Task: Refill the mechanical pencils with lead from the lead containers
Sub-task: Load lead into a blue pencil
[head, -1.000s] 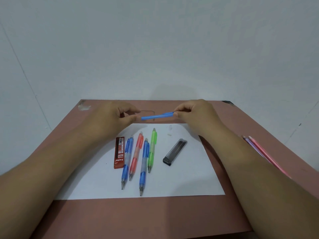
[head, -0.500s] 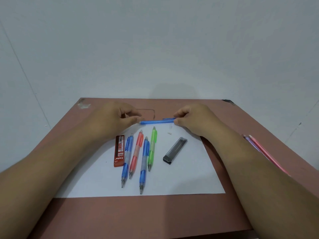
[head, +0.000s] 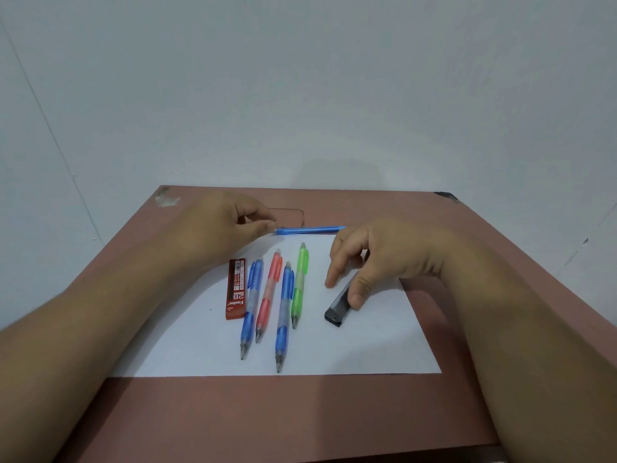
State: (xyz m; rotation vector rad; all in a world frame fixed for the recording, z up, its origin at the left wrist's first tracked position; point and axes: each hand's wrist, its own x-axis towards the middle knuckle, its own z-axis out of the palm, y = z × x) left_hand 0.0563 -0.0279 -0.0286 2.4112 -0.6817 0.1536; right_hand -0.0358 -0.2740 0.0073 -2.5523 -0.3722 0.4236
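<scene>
While the left hand [head: 220, 228] pinches one end of the slim blue pencil [head: 309, 230] between thumb and forefinger, the barrel runs out level to the right of that pinch, unsupported at its far end; whether it rests on the table [head: 334, 412] cannot be told. Risk: a one-point hold lets the barrel swing or roll, and any loose lead could slide out of an open end.

Below and right of that pinch lie the red lead container [head: 235, 289] and four pencils on the white paper [head: 367, 345]: blue pencil [head: 251, 302], red pencil [head: 268, 292], second blue pencil [head: 283, 312], green pencil [head: 299, 282]. They sit close together, some touching; a nudge would scatter them.

Further right, the right hand [head: 384, 262] is lowered onto the grey lead container [head: 339, 309], thumb on its right edge, forefinger extended to its left; the fingers are not closed round it. Risk: the slim case could skid on the paper under a partial grip, or spill brittle lead if tipped when opened.
</scene>
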